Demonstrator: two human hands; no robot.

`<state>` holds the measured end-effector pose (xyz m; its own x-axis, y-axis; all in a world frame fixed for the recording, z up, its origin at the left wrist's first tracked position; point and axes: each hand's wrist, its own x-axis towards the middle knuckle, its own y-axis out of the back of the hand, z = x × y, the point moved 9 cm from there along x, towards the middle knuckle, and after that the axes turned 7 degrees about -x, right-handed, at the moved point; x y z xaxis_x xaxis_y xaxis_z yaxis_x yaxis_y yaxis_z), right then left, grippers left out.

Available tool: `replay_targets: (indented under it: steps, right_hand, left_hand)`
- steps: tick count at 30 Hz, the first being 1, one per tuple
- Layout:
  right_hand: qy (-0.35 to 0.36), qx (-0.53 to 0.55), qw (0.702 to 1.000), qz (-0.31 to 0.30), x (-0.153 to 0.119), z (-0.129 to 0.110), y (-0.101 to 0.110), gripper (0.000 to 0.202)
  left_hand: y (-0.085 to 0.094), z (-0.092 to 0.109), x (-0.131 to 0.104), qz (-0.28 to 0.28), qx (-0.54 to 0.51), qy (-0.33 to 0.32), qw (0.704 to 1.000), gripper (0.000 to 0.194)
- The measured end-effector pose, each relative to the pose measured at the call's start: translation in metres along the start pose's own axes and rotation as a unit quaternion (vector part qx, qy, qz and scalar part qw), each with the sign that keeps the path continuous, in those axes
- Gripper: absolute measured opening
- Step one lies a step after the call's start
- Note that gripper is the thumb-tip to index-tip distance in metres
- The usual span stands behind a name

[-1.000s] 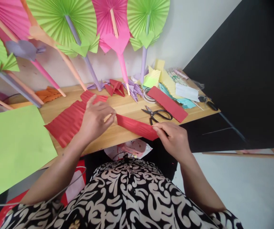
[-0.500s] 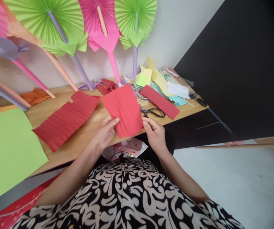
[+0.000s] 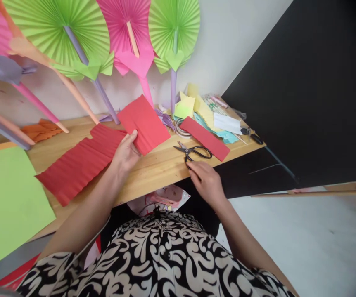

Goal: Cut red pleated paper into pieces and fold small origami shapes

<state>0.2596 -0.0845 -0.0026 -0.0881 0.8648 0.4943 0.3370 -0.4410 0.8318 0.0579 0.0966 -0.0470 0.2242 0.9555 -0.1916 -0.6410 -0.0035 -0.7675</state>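
Observation:
My left hand (image 3: 127, 153) holds a square piece of red paper (image 3: 143, 126) by its lower left edge, thumb on top. The sheet is raised over the table, with faint creases across it. At the table's front edge, my right hand (image 3: 207, 181) has its fingers closed at the lower handle of black-handled scissors (image 3: 193, 152). Their blades point left and are slightly apart. Beyond the scissors lies a narrow red paper strip (image 3: 207, 139). A pleated, darker red paper piece (image 3: 79, 165) rests to the left, partly behind my left hand.
Paper fans (image 3: 174, 41) in green and pink lean against the wall on rolled paper sticks. A large light-green sheet (image 3: 10, 202) covers the table's left end. Paper scraps (image 3: 186, 107), a coil (image 3: 182, 128) and a black-handled tool (image 3: 254, 135) lie toward the back right.
My right hand has let go of the red square and moved to the scissors' handle. My left hand has carried the square up and to the left, turning it.

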Motion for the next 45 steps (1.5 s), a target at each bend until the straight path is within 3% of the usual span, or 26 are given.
replay_targets:
  steps: [4, 9, 13, 17, 20, 25, 28, 31, 33, 36, 39, 42, 45]
  right_hand:
    - [-0.054, -0.107, 0.991, -0.059, 0.015, 0.045, -0.011, 0.035]
    - [-0.064, -0.131, 0.982, -0.122, 0.026, 0.050, -0.028, 0.038]
    - [-0.116, -0.073, 0.984, -0.113, 0.028, 0.052, -0.014, 0.043]
    - [-0.194, -0.018, 0.975, -0.108, 0.019, 0.069, 0.004, 0.050]
    - [-0.207, -0.015, 0.969, -0.136, 0.016, 0.074, 0.002, 0.043]
    - [-0.183, -0.036, 0.966, -0.181, 0.026, 0.060, -0.012, 0.039]
    - [-0.105, 0.044, 0.961, -0.252, 0.023, 0.035, -0.012, 0.038]
    - [-0.021, 0.190, 0.911, -0.365, -0.003, 0.010, -0.007, 0.034]
    - [-0.043, 0.256, 0.887, -0.381, -0.021, 0.012, -0.003, 0.034]
    - [-0.170, 0.298, 0.887, -0.307, -0.040, 0.039, -0.005, 0.039]
    - [-0.265, 0.254, 0.897, -0.245, -0.054, 0.055, -0.012, 0.046]
    - [-0.234, 0.233, 0.898, -0.291, -0.055, 0.033, -0.021, 0.046]
    - [-0.162, 0.325, 0.850, -0.382, -0.055, -0.007, -0.029, 0.043]
  left_hand:
    - [0.008, -0.004, -0.002, 0.005, 0.007, 0.019, 1.000, 0.019]
    - [0.013, -0.005, -0.005, 0.027, 0.030, 0.041, 0.998, 0.021]
    - [0.017, -0.007, -0.004, 0.043, 0.049, 0.056, 0.996, 0.018]
    - [0.021, -0.008, -0.002, 0.050, 0.058, 0.052, 0.996, 0.019]
    - [0.022, -0.009, -0.001, 0.049, 0.059, 0.044, 0.996, 0.019]
    - [0.026, -0.011, 0.000, 0.055, 0.067, 0.041, 0.995, 0.018]
    - [0.028, -0.012, 0.001, 0.057, 0.066, 0.043, 0.995, 0.019]
    - [0.028, -0.011, 0.001, 0.053, 0.059, 0.042, 0.996, 0.018]
    - [0.027, -0.010, 0.001, 0.045, 0.056, 0.040, 0.997, 0.019]
    - [0.024, -0.009, 0.000, 0.034, 0.051, 0.040, 0.997, 0.021]
    - [0.022, -0.009, -0.001, 0.033, 0.053, 0.048, 0.997, 0.026]
    - [0.021, -0.008, -0.002, 0.025, 0.054, 0.054, 0.997, 0.033]
    - [0.020, -0.003, -0.002, 0.018, 0.044, 0.039, 0.998, 0.036]
